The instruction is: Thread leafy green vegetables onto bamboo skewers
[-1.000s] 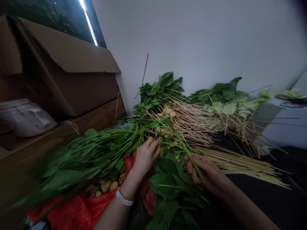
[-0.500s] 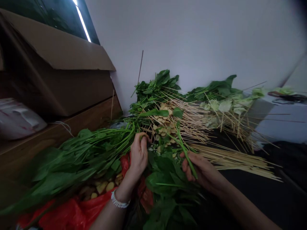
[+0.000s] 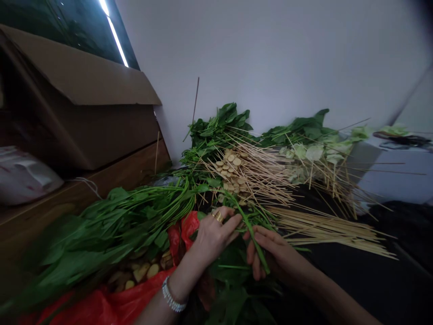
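My right hand (image 3: 272,253) is closed around a green leafy-vegetable stem (image 3: 248,222), which slants up and left out of its fingers. Close beside it, my left hand (image 3: 214,234) has its fingers bent inward near that stem; their tips are partly hidden, so what they hold cannot be made out. Dark green leaves (image 3: 233,264) lie beneath both hands. To the left is a large bunch of long-stemmed greens (image 3: 135,214), spread over a red plastic bag (image 3: 118,300) with yellowish round pieces (image 3: 142,272) in it.
Ahead are skewers of pale round slices (image 3: 232,163), with more greens (image 3: 219,122) behind. Bare wooden sticks (image 3: 334,230) lie at right, below skewered pale leaves (image 3: 314,152). A cardboard box (image 3: 81,85) stands left on a wooden surface (image 3: 142,163), against a white wall (image 3: 270,54).
My left hand has moved right and down from the long-stemmed bunch, close to my right hand. My right hand has shifted slightly left and down, still holding the stem.
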